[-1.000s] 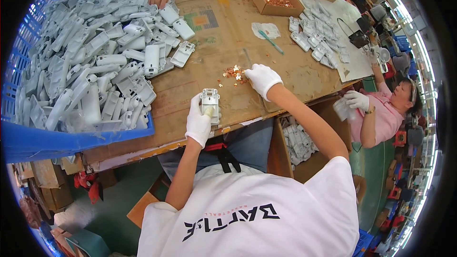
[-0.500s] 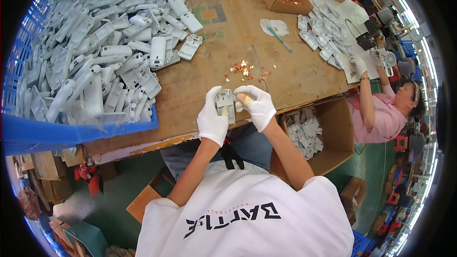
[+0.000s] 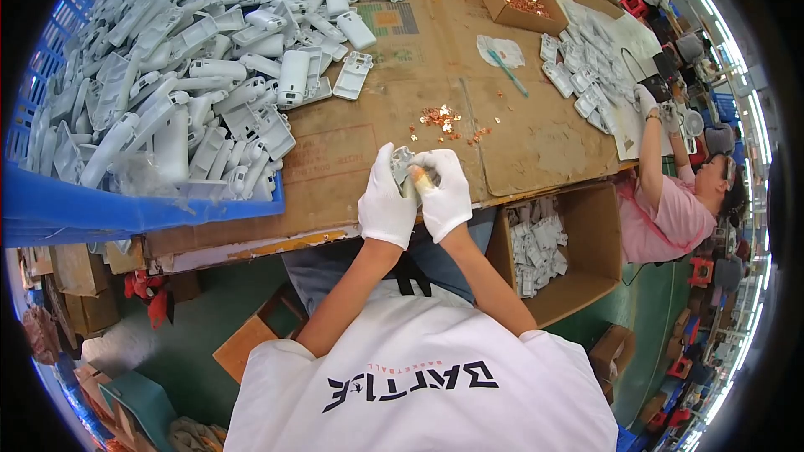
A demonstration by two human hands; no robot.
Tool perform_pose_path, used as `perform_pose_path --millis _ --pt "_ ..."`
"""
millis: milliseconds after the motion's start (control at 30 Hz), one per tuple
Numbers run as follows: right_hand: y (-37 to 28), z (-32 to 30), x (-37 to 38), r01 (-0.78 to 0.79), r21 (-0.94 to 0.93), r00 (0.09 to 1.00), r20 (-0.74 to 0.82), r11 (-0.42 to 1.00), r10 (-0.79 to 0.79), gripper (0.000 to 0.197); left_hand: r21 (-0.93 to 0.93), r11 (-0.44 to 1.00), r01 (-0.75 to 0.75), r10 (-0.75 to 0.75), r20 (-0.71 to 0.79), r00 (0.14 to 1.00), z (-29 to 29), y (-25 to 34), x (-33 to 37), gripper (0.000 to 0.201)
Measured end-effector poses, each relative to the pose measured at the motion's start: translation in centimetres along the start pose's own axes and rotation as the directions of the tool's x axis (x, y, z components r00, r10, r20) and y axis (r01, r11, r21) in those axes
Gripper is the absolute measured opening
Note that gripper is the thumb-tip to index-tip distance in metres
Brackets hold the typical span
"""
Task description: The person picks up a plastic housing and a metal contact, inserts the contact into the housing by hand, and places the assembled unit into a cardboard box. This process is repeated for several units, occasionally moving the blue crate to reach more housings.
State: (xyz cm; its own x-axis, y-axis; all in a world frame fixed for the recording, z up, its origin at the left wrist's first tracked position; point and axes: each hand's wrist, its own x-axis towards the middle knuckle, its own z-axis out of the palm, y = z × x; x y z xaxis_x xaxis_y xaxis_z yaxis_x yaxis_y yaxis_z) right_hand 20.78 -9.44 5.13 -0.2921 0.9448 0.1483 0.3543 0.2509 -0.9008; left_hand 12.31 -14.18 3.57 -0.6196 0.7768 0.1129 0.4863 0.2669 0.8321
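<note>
My left hand (image 3: pixel 387 205), in a white glove, is wrapped round a pale grey plastic casing (image 3: pixel 403 156), of which only the upper end shows. My right hand (image 3: pixel 447 197), also gloved, is closed against the same casing. One of its fingertips, with a yellowish covering, presses on the casing's inner side; whether a small part lies under it is hidden. Just beyond my hands, small copper-coloured metal pieces (image 3: pixel 442 120) lie scattered on the cardboard-covered table (image 3: pixel 335 155).
A blue crate (image 3: pixel 142 213) heaped with similar casings (image 3: pixel 167 59) fills the left. Far right stand a carton of copper pieces (image 3: pixel 494 4) and rows of casings (image 3: pixel 586 75). A carton (image 3: pixel 590 243) with casings sits beside the table. A co-worker (image 3: pixel 670 201) works at right.
My right hand has moved from beside the casing onto it, and the casing is now tilted and mostly covered. Another person's hand at the far crate edge has gone from view.
</note>
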Motion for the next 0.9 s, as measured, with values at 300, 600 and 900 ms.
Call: perform_pose_path --millis 300,600,900 --pt "0.8 3.4 0.3 -0.024 0.047 0.984 -0.175 0.999 0.032 0.011 0.055 0.992 -0.116 0.119 -0.054 0.991 -0.4 -0.3 0.6 0.046" --pt "-0.2 2.9 -0.1 -0.253 0.281 0.96 -0.044 0.926 0.276 0.02 0.003 0.973 -0.229 0.229 -0.047 0.972 -1.7 -1.8 0.5 0.052" --pt "-1.9 -3.7 -8.3 -0.388 -0.328 0.811 0.321 0.861 0.489 0.02 -0.163 0.958 0.235 -0.091 0.607 0.789 -8.0 -1.3 -6.8 0.048"
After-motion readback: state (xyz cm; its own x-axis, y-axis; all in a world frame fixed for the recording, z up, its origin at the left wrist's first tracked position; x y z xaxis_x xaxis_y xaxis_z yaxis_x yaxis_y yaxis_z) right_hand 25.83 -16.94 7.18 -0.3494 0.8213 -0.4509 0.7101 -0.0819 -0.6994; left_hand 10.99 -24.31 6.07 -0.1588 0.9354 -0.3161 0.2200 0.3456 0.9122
